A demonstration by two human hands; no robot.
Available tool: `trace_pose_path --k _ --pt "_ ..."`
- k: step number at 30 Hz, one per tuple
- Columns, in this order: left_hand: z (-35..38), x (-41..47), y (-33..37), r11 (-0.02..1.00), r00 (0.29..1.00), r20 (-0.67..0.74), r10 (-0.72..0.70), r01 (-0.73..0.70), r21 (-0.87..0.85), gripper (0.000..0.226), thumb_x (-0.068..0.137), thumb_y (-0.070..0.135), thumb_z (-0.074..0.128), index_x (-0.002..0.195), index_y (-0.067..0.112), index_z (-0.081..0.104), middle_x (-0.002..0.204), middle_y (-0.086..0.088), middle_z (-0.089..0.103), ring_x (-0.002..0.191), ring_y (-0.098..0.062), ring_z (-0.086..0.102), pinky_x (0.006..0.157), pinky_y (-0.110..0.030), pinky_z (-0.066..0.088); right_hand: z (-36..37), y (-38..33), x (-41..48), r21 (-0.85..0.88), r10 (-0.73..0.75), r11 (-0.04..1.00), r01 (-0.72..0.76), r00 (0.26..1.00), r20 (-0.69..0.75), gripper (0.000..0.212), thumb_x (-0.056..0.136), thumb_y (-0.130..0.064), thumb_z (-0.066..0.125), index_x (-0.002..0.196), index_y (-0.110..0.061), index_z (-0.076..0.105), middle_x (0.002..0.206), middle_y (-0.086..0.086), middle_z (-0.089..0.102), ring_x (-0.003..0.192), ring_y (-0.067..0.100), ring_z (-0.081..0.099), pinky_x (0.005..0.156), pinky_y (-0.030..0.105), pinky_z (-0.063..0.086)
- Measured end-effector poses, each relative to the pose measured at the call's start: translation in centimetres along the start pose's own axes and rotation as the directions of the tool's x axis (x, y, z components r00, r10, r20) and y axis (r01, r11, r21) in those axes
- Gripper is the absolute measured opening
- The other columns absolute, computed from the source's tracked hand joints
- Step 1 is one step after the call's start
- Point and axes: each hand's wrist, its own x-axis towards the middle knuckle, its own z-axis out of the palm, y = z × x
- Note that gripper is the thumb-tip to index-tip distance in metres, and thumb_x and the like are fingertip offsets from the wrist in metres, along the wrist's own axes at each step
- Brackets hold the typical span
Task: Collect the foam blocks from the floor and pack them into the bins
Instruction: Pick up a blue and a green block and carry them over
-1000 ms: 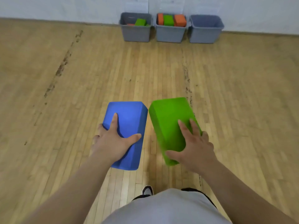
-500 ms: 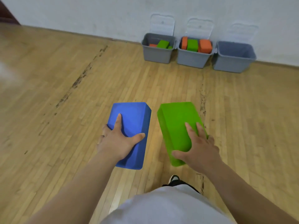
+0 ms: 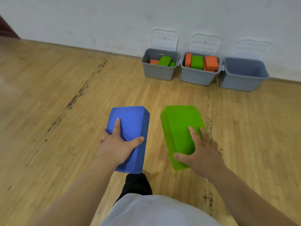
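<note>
Wood floor ahead; three bins line its far edge. Left hand grips blue block, right hand grips green block.

Floor under you is light wood strip, with the boards running away from you toward the wall. A dark scuff streak cuts diagonally across the left part in broken patches. A thinner speckled streak follows a board seam right of centre and runs down toward your side. Three grey bins stand on the floor in a row at the foot of the wall, upper right: left bin, middle bin, right bin. They sit just beside each other, rims close. Your black-clad leg comes down to the floor at bottom centre, but the foot isn't clear.
</note>
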Motion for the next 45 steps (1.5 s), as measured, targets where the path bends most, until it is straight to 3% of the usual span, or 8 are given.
trace_pose_path --k 8,15,24,31,38,45 --pt "-6.1 19.6 5.8 0.997 0.995 0.064 0.07 -0.072 0.025 0.126 0.052 0.097 0.055 0.153 0.06 -0.01 0.163 -0.001 0.008 0.142 -0.039 0.029 0.112 -0.056 0.037 -3.0 -8.6 16.5 0.063 0.12 0.991 -0.119 0.993 -0.008 0.119 0.06 -0.095 0.051 0.149 -0.059 -0.019 0.168 -0.016 -0.013 0.151 0.046 0.011 0.116 0.066 0.029" --pt "-13.0 33.8 11.7 0.989 0.993 0.052 0.103 -0.108 0.105 0.129 0.048 0.102 0.05 0.152 0.06 -0.013 0.165 -0.002 0.004 0.143 -0.042 0.028 0.113 -0.061 0.035 -7.2 -15.6 27.9 0.152 0.136 0.98 -0.13 0.99 -0.026 0.119 0.058 -0.094 0.052 0.15 -0.06 -0.016 0.167 -0.018 -0.009 0.151 0.043 0.015 0.115 0.064 0.03" --pt "-11.3 47.4 19.7 0.994 0.998 0.058 -0.002 -0.004 0.105 0.126 0.051 0.1 0.05 0.152 0.06 -0.014 0.166 -0.002 0.004 0.143 -0.041 0.029 0.112 -0.059 0.037 -11.9 -15.9 48.2 0.125 0.092 0.987 -0.098 0.994 0.058 0.118 0.059 -0.091 0.055 0.151 -0.059 -0.012 0.167 -0.018 -0.007 0.15 0.042 0.016 0.114 0.064 0.031" --pt "-10.2 58.3 30.9 0.989 0.991 0.001 -0.133 0.133 0.063 0.129 0.046 0.103 0.048 0.151 0.06 -0.014 0.165 -0.003 0.005 0.142 -0.043 0.029 0.111 -0.062 0.035 -20.4 -15.1 66.8 0.118 -0.021 0.993 0.006 0.992 0.124 0.125 0.054 -0.098 0.056 0.153 -0.058 -0.009 0.169 -0.016 -0.008 0.155 0.037 0.013 0.121 0.057 0.023" --pt "-10.5 67.9 40.9 0.987 0.988 0.003 -0.153 0.152 0.052 0.129 0.046 0.104 0.047 0.151 0.059 -0.013 0.164 -0.002 0.004 0.142 -0.043 0.029 0.111 -0.063 0.035 -28.6 -15.3 80.3 0.088 -0.021 0.996 0.013 0.996 0.089 0.128 0.05 -0.098 0.058 0.153 -0.058 -0.007 0.168 -0.018 -0.007 0.152 0.044 0.014 0.121 0.057 0.023" --pt "-10.9 85.5 48.5 0.986 0.995 0.064 -0.08 0.07 0.151 0.128 0.049 0.102 0.047 0.152 0.057 -0.014 0.165 -0.005 0.003 0.142 -0.046 0.028 0.112 -0.062 0.035 -30.3 -16.1 94.6 0.107 0.098 0.988 -0.107 0.991 0.09 0.127 0.052 -0.098 0.057 0.149 -0.06 -0.014 0.168 -0.018 -0.008 0.154 0.042 0.014 0.12 0.06 0.026"
